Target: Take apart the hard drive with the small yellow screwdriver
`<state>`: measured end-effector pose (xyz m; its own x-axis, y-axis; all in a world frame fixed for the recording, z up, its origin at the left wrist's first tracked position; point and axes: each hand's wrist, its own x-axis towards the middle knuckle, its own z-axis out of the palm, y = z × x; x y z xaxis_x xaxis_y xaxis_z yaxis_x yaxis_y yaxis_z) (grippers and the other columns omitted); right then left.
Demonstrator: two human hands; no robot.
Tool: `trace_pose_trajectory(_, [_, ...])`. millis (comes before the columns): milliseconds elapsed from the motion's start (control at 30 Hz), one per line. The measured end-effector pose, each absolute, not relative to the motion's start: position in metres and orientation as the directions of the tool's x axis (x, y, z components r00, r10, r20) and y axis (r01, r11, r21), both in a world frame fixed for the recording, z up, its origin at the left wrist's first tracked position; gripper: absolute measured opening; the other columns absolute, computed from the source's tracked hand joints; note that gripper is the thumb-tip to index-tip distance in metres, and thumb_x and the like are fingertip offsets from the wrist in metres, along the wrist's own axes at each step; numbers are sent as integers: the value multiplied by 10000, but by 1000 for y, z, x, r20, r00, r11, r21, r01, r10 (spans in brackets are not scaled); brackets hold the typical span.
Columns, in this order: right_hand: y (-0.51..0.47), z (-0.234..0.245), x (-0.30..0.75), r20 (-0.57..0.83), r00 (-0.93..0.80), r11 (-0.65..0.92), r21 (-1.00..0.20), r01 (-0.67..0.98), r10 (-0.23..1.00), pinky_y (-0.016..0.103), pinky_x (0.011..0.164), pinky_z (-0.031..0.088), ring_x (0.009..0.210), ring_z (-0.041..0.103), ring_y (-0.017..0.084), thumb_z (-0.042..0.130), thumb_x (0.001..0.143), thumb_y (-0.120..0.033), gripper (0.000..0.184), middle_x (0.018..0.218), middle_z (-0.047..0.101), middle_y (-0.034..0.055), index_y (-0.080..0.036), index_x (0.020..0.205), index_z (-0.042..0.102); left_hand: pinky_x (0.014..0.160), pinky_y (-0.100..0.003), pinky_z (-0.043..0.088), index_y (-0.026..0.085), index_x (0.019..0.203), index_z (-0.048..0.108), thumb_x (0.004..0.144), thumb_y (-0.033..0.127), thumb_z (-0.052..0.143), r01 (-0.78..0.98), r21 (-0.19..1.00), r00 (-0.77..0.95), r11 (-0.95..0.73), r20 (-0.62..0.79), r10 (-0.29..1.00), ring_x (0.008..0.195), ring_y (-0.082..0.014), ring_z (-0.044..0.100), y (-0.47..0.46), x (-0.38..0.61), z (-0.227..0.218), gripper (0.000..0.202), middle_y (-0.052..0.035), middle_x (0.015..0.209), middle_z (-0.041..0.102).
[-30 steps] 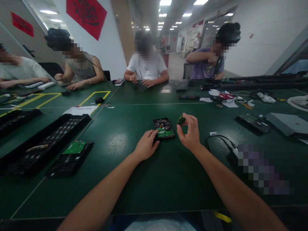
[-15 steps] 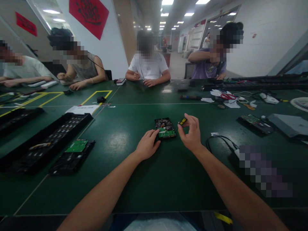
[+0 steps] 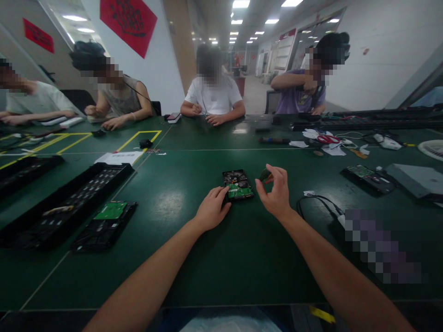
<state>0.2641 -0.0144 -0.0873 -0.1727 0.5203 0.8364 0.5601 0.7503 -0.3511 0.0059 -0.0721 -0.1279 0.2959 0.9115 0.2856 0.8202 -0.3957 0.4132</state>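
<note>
A hard drive with a green circuit board lies on the table in front of me, its board end towards me. My left hand rests at its left near corner, fingers closed against its edge and holding it in place. Just right of the drive, raised off the table, my right hand has thumb and fingers curled round a small black-and-yellow object. That object is smeared by motion, so its exact kind cannot be made out.
Another drive lies at left beside a long black tray. At right are a further drive, a grey box and black cables. Red-handled scissors lie farther back. Several people sit across the green table.
The small object in my right hand has turned between the fingers and now looks blurred, its yellow mostly lost. Both hands and the drive have barely shifted.
</note>
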Motion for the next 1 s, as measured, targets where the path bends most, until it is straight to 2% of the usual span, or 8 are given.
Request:
trace_pose_trajectory(133, [-14, -88, 264, 822, -185, 754, -372, 542, 539, 459, 852, 653, 1109, 609, 259, 597, 980, -209, 671, 1399, 461, 135, -315, 1586, 329, 1201, -516, 413, 198, 1557, 396, 1002, 338, 540, 824, 405, 296, -397, 289, 910, 1442, -313, 459, -71, 5, -130, 590, -156, 1510, 520])
trace_pose_trajectory(367, [-13, -88, 265, 833, -157, 726, -352, 591, 531, 450, 764, 654, 1026, 623, 262, 667, 963, -297, 693, 1343, 499, 131, -323, 1579, 350, 1207, -497, 405, 179, 1564, 396, 1008, 341, 531, 825, 398, 302, -400, 288, 909, 1431, -311, 462, -72, 5, -129, 594, -162, 1499, 522])
trace_pose_trajectory(567, [-14, -88, 263, 813, -195, 741, -365, 564, 549, 490, 904, 641, 1168, 605, 289, 592, 983, -231, 709, 1409, 487, 146, -308, 1620, 291, 1211, -484, 400, 149, 1562, 400, 996, 329, 552, 822, 406, 301, -399, 284, 910, 1439, -313, 452, -72, 6, -127, 614, -178, 1493, 527])
trace_pose_trajectory(733, [-14, -90, 262, 818, -150, 705, -368, 606, 555, 472, 811, 650, 863, 640, 217, 622, 975, -267, 717, 1323, 545, 141, -294, 1612, 293, 1207, -491, 407, 166, 1562, 399, 1000, 339, 547, 826, 402, 299, -395, 281, 912, 1437, -314, 455, -72, 5, -128, 607, -169, 1503, 521])
trace_pose_trajectory(800, [-14, -89, 263, 824, -148, 705, -359, 611, 548, 469, 796, 649, 811, 627, 203, 636, 969, -271, 715, 1300, 562, 134, -297, 1603, 306, 1207, -495, 406, 175, 1562, 397, 1001, 340, 546, 826, 401, 300, -397, 285, 911, 1434, -310, 458, -72, 5, -128, 603, -163, 1505, 522])
trace_pose_trajectory(1000, [-14, -88, 264, 829, -179, 738, -346, 579, 530, 442, 797, 653, 1031, 636, 257, 636, 966, -239, 677, 1343, 555, 129, -322, 1578, 357, 1206, -491, 407, 163, 1562, 395, 1005, 338, 539, 822, 399, 306, -406, 292, 906, 1435, -304, 457, -72, 5, -128, 602, -169, 1497, 527])
